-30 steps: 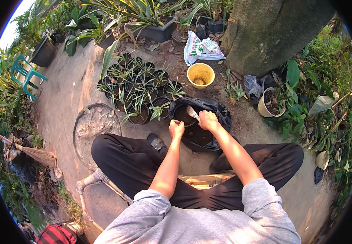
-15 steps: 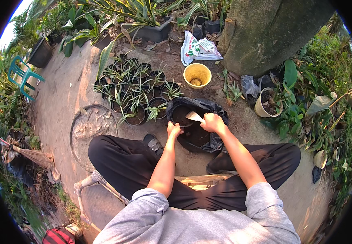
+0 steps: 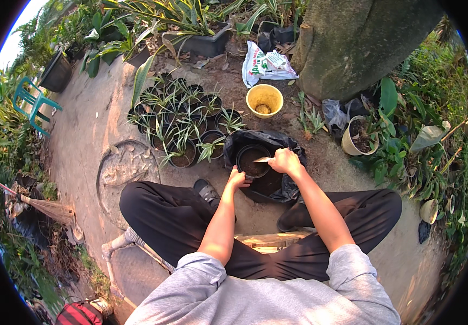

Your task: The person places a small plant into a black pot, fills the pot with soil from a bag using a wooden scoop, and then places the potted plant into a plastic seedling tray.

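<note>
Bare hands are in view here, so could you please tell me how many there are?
2: the left hand grips the side of the round black plastic pot, and the right hand holds a pale flat-bladed hand tool at the pot's opening. No hand appears hidden.

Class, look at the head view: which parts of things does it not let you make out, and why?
All in the head view:
Trowel: handle hidden by the right hand.
Black pot: inner bottom covered by soil.
Tree trunk: upper part cut off by the top edge.
Red-and-black item: cut off by the lower edge; kind unclear.
</note>
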Available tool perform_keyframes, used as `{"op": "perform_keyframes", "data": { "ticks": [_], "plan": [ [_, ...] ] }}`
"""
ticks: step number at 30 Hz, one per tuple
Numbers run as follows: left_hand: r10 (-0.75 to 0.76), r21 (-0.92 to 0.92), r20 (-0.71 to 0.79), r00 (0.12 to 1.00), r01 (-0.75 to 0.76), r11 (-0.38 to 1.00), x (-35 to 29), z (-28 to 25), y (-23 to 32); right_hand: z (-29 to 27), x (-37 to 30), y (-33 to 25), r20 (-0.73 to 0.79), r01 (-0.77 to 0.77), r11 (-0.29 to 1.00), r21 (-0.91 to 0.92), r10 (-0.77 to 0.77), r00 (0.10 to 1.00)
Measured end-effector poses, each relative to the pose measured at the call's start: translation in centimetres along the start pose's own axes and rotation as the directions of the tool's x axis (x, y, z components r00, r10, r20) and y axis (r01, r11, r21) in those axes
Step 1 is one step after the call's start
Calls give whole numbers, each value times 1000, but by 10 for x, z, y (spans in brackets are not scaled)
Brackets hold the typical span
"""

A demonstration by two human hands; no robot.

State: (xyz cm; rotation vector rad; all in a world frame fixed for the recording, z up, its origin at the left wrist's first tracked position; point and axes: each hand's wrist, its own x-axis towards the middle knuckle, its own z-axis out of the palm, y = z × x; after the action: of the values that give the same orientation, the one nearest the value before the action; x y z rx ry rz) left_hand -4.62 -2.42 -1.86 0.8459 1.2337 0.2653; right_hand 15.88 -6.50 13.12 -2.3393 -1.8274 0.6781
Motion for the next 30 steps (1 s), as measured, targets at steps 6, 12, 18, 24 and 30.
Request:
{"op": "perform_keyframes", "data": {
  "ticks": [6,12,18,24,30],
  "plan": [
    [161,-120,-40,986,-165,979,-3,-8,3,-17,7,2,88,-49,981,186,33,996],
    [18,88,-26,999,-15,996,3,-5,-9,5,10,20,143,-66,989,132,47,989],
    [124,-24,-36,992,-124,992,4,-7,-10,-2,9,19,169,-74,985,159,47,984],
    [-5,55,-30,1000,7,998,-2,2,-1,-8,7,11,126,-110,974,198,86,988],
    [7,19,-40,999,-7,1000,1,1,-4,-14,10,-5,19,-31,997,70,30,999]
  ]
}}
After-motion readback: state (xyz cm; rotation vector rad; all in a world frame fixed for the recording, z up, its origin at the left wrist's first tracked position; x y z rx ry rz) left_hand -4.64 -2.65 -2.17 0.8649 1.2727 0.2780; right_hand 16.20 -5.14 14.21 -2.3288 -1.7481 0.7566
